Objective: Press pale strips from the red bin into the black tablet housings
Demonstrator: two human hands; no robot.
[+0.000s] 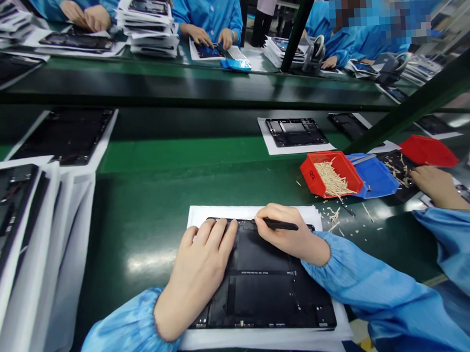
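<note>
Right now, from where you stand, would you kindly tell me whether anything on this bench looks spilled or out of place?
Yes: loose wooden sticks lie scattered on the green bench beside the red bin, outside it, while the rest sit piled inside.

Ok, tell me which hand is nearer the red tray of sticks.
Right hand, nearer: on the black device panel, below and left of the red tray. Left hand: farther left on the same panel.
</note>
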